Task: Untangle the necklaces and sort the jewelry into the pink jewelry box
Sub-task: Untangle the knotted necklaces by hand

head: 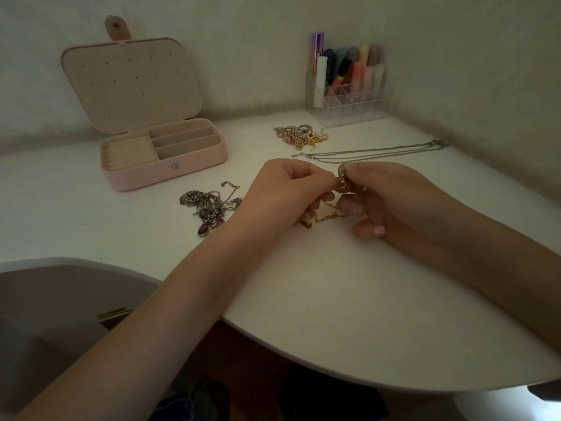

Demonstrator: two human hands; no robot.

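Both hands meet over the white table (334, 299): the left hand (282, 189) and right hand (391, 199) each pinch the gold necklace (326, 215), fingertips closed tight on its clasp, the chain drooping beneath them. Left of the fingers lies a tangled silver pile (208, 205); beyond it, the open pink jewelry box (164, 153). Behind the fingers, straightened chains (373, 151) and small jewelry (302, 136).

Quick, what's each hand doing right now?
Left hand: pinching the gold chain.
Right hand: pinching the same gold chain near its clasp.
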